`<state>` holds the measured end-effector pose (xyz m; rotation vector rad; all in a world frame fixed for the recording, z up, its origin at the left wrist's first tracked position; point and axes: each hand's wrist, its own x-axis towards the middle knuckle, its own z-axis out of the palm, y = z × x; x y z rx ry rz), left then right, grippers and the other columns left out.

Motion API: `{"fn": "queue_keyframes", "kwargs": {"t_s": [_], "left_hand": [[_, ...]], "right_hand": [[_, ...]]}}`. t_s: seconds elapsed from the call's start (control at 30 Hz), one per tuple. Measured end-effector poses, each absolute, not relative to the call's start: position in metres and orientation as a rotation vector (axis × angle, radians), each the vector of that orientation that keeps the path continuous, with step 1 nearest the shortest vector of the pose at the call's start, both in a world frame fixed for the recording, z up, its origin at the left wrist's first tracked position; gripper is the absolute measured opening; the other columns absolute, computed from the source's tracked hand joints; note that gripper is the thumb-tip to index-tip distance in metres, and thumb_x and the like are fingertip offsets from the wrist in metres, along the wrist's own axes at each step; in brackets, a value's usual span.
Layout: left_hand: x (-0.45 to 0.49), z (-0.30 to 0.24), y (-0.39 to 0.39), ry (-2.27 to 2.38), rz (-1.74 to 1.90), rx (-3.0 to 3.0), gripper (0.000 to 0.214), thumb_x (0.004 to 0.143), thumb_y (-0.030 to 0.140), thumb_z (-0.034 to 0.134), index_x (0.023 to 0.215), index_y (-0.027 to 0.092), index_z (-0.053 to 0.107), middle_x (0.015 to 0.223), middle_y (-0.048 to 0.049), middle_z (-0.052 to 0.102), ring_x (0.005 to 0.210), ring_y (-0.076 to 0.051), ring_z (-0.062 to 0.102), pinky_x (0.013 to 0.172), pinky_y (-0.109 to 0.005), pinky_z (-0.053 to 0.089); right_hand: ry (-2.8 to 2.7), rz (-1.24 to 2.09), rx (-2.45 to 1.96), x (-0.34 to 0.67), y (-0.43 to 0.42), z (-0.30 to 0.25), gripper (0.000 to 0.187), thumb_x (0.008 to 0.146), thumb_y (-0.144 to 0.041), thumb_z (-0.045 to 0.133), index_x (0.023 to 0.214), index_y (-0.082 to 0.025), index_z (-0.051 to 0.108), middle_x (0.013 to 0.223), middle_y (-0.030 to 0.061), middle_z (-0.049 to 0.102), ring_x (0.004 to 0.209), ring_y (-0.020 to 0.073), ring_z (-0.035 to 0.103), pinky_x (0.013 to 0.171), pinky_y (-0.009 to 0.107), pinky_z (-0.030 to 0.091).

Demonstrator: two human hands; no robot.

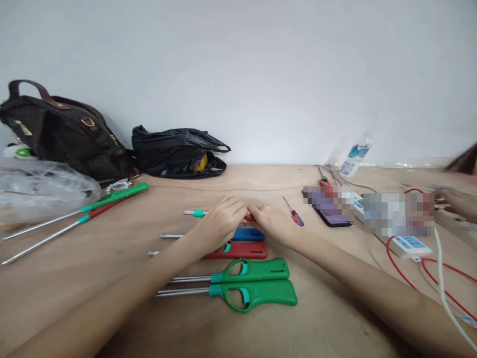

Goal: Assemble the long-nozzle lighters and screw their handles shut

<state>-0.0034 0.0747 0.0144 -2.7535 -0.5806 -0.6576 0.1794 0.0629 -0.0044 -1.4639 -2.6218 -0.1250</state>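
My left hand (225,218) is closed over a red gas lighter (249,218); its metal tube and teal collar stick out to the left. My right hand (271,223) meets it at the handle end, fingers closed on the red part. Most of this lighter is hidden under my hands. Just in front lie a blue lighter (250,234) and another red lighter (238,250), both partly covered by my left hand and forearm. Nearer to me, two green lighters (274,269) rest side by side, tubes pointing left.
A small screwdriver (294,213) and a phone (331,211) lie to the right. Beyond are a power strip (410,247) with cables, a water bottle (356,155) and another person's hand (456,201). At left are more lighters (119,195), a dark bag (74,139) and a black plastic bag (167,151).
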Motion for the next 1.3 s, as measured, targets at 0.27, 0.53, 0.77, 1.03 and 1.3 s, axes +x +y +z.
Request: {"fn": "queue_keyframes", "kwargs": {"t_s": [0.27,0.53,0.77,1.03,1.3], "left_hand": [[-0.009,0.039,0.074,-0.799,-0.584,-2.851,0.008,0.091,0.019,0.052,0.096,0.015,0.056,0.096,-0.0071,0.065,0.092,-0.022,0.059,0.081,-0.033,0.045],[-0.058,0.071,0.112,-0.901,-0.269,-2.709,0.035,0.096,0.044,0.043,0.111,0.017,0.061,0.112,-0.0088,0.065,0.103,-0.023,0.057,0.09,-0.035,0.035],[-0.068,0.056,0.132,-0.847,-0.217,-2.685,0.039,0.099,0.037,0.038,0.082,0.018,0.067,0.074,-0.0035,0.068,0.071,-0.019,0.056,0.071,-0.03,0.035],[-0.034,0.036,0.107,-0.699,-0.223,-2.66,0.025,0.098,0.027,0.045,0.086,0.016,0.064,0.081,-0.0046,0.07,0.077,-0.021,0.062,0.076,-0.032,0.038],[-0.014,0.029,0.086,-0.632,-0.145,-2.583,0.013,0.092,0.016,0.051,0.08,0.015,0.057,0.077,-0.0054,0.067,0.07,-0.022,0.063,0.067,-0.032,0.038]], "right_hand": [[-2.598,-0.172,-1.596,0.18,0.057,0.007,0.028,0.098,-0.034,0.042,0.111,-0.014,0.056,0.089,0.0144,0.072,0.077,0.0252,0.068,0.059,0.028,0.038],[-2.512,-0.28,-1.625,0.2,0.074,0.006,0.027,0.098,-0.039,0.043,0.098,-0.015,0.055,0.081,0.0113,0.071,0.068,0.0221,0.065,0.053,0.027,0.027],[-2.507,-0.33,-1.609,0.204,0.075,0.006,0.028,0.098,-0.041,0.043,0.094,-0.016,0.055,0.08,0.0103,0.071,0.066,0.0215,0.063,0.052,0.027,0.024],[-2.576,-0.337,-1.574,0.191,0.065,0.01,0.022,0.097,-0.036,0.047,0.097,-0.016,0.056,0.083,0.0096,0.072,0.067,0.0212,0.064,0.051,0.028,0.023],[-2.569,-0.379,-1.49,0.182,0.053,0.012,0.011,0.095,-0.02,0.046,0.09,-0.015,0.056,0.076,0.0081,0.07,0.058,0.0174,0.061,0.049,0.029,0.019]]}}
